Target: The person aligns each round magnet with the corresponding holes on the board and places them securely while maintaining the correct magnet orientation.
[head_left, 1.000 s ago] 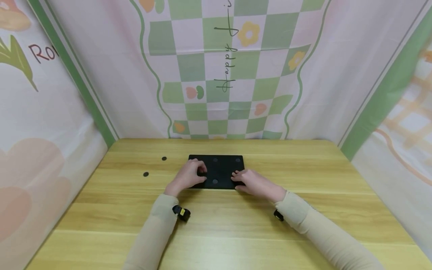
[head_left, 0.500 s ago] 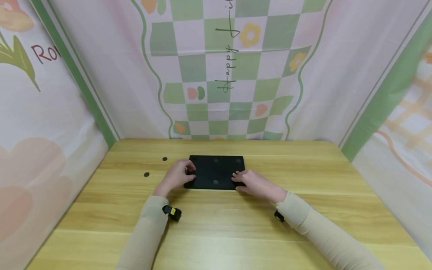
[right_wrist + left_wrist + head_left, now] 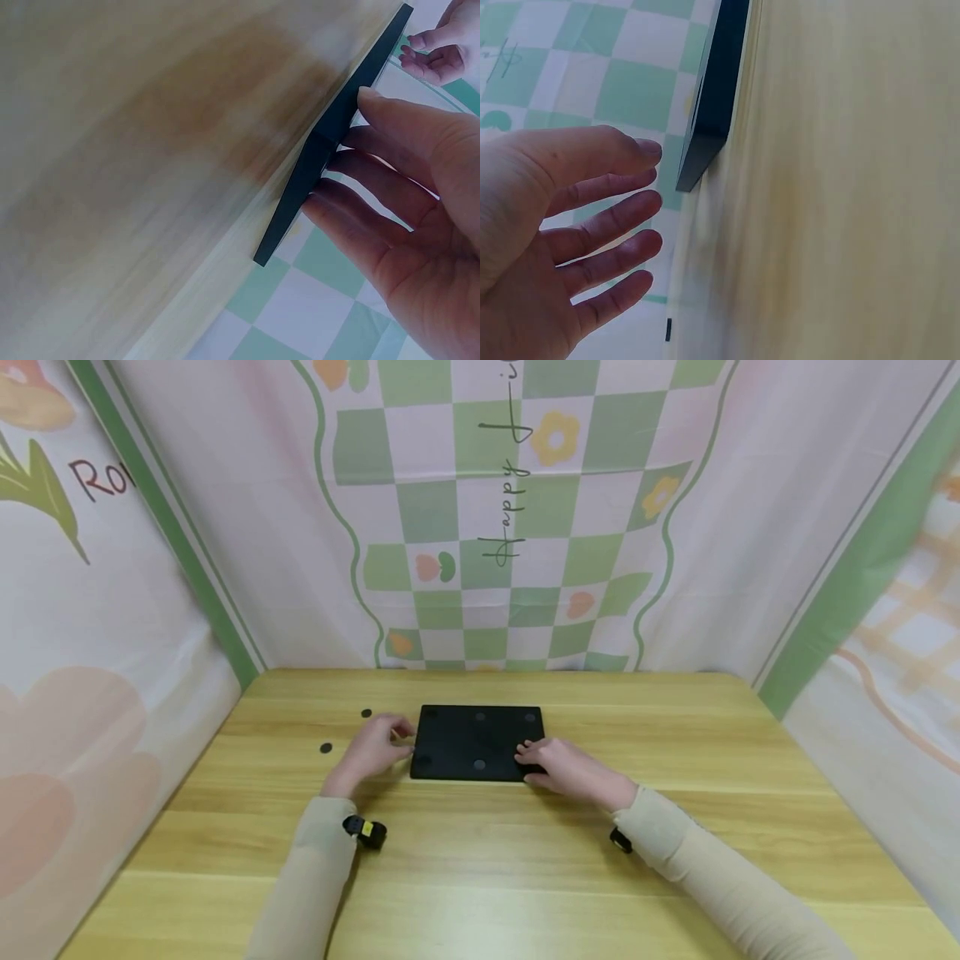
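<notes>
A flat black rectangular board point(image 3: 457, 742) lies on the table, seen edge-on in both wrist views. Grey round spots point(image 3: 479, 765) show along its middle and far right; darker round spots point(image 3: 431, 713) mark its left corners. Just off the left edge, my left hand point(image 3: 371, 747) has loosely bent fingers with nothing between them. In the left wrist view, a gap separates its fingertips from the board point(image 3: 718, 82). My right hand point(image 3: 566, 768) rests its fingers on the board's near right corner, thumb at the front edge. In the right wrist view, its fingertips point(image 3: 319, 196) touch the board's top.
Two small dark discs, a far one point(image 3: 366, 713) and a nearer one point(image 3: 326, 748), lie on the wooden table point(image 3: 480, 860) left of the board. A patterned curtain point(image 3: 480, 527) hangs behind the table, with more cloth at both sides.
My left hand has drawn leftward from over the board's left part to just outside its edge, uncovering the dark spots there. My right hand has stayed on the right corner.
</notes>
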{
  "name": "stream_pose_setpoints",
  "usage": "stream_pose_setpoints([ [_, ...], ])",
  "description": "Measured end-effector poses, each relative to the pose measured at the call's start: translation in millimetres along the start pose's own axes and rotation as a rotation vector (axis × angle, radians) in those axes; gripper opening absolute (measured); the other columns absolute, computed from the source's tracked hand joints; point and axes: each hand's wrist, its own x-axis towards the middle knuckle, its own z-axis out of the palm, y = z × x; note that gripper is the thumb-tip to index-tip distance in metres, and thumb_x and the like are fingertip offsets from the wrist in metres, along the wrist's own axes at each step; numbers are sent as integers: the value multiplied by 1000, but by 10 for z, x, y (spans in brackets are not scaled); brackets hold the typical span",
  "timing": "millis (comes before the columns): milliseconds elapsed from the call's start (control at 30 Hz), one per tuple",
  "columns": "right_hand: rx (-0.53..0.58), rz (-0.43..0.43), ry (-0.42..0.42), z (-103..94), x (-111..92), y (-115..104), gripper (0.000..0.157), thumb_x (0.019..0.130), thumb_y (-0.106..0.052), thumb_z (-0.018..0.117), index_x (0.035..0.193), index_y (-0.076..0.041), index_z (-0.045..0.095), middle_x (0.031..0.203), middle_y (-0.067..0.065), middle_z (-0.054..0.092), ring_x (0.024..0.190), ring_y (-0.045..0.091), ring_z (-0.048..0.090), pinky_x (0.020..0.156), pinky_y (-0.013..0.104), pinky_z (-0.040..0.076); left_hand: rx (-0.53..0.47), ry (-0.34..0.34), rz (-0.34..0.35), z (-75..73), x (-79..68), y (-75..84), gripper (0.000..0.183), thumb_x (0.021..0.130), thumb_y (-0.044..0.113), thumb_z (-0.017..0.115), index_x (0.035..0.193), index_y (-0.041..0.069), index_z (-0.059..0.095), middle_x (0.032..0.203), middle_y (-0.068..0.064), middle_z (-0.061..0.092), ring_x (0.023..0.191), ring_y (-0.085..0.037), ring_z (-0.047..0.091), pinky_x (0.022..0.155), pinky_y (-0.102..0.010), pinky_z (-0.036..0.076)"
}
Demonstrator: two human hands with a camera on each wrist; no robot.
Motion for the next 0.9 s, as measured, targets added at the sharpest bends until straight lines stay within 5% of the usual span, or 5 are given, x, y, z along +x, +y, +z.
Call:
stream_pose_setpoints([
  [900,3,-6,12,15,4,20,34,87,-14,68,118,1,66,121,18,64,116,30,59,94,42,50,37,18,-43,-279,-186,-303,25,85,12,69,108,3,67,111,-14,64,104,-31,58,89,-48,49],
])
